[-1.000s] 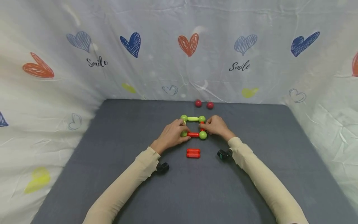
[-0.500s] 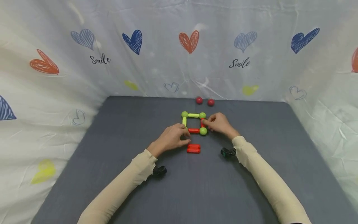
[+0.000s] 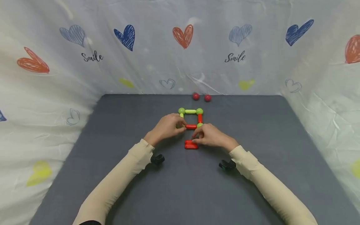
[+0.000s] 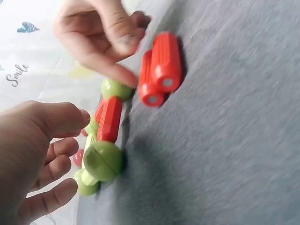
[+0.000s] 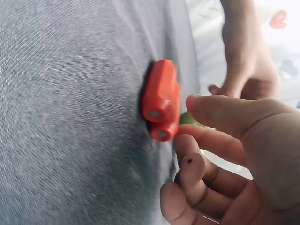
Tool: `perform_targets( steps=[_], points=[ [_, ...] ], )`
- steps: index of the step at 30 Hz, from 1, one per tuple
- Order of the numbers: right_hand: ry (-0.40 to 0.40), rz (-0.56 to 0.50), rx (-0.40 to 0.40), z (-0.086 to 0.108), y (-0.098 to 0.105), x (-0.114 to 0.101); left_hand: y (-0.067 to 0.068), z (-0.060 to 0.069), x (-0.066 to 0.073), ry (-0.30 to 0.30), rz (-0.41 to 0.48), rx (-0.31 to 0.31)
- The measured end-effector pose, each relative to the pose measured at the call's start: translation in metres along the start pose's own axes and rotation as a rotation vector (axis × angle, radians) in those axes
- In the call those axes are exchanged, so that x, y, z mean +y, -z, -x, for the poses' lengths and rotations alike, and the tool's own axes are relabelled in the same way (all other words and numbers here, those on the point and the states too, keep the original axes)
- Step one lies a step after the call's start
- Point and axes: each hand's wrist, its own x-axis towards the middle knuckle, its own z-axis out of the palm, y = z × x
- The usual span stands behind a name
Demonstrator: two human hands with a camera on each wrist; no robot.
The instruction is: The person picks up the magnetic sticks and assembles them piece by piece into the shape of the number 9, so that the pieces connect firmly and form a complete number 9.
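A square of magnetic rods and balls lies on the table: green balls [image 3: 199,111] at the corners, a yellow-green rod [image 3: 190,111] at the back and red rods [image 3: 200,118] at the right and front. My left hand [image 3: 168,126] hovers by the front left green ball [image 4: 103,161], fingers loosely bent and holding nothing. My right hand [image 3: 211,136] is over two loose red rods [image 3: 191,146] lying side by side. Its thumb and index finger are spread close to them; in the right wrist view no grip on them shows. The front right ball is partly hidden by that hand.
Two red balls [image 3: 196,96] sit at the table's back edge, against a white curtain [image 3: 157,62] printed with hearts. The grey tabletop [image 3: 191,187] extends around the pieces. Each wrist wears a small black camera [image 3: 157,159].
My right hand has left the right-side red rod and come nearer me to the loose red rods. My left hand moved off the front left ball, then back beside it.
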Motion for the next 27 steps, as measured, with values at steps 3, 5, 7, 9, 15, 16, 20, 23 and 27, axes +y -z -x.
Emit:
perform_targets(
  steps=[3,5,7,9,15,16,20,23,27],
  points=[
    [-0.038,0.011,-0.04,-0.002,-0.004,0.001,-0.002,-0.009,-0.004,0.01,-0.043,-0.037],
    [-0.051,0.013,-0.056,-0.002,-0.006,0.002,-0.004,-0.014,-0.006,0.009,-0.084,-0.065],
    [-0.05,0.023,-0.051,-0.002,-0.008,0.002,-0.007,-0.018,-0.008,0.004,-0.125,-0.085],
    [-0.037,0.044,-0.04,-0.002,-0.009,0.001,-0.009,-0.021,-0.01,-0.001,-0.159,-0.095],
    [-0.059,0.053,0.037,0.006,-0.016,0.0,-0.011,-0.023,-0.014,-0.004,-0.197,-0.103],
    [-0.077,0.035,0.06,0.008,-0.018,0.001,-0.011,-0.023,-0.014,-0.006,-0.192,-0.101],
    [-0.151,-0.043,0.175,0.02,-0.023,0.007,-0.011,-0.023,-0.015,-0.021,-0.184,-0.09],
    [-0.209,-0.108,0.256,0.025,-0.025,0.011,-0.011,-0.023,-0.015,-0.026,-0.185,-0.083],
    [-0.337,-0.268,0.338,0.027,-0.027,0.011,-0.011,-0.025,-0.014,-0.033,-0.188,-0.086]
  ],
)
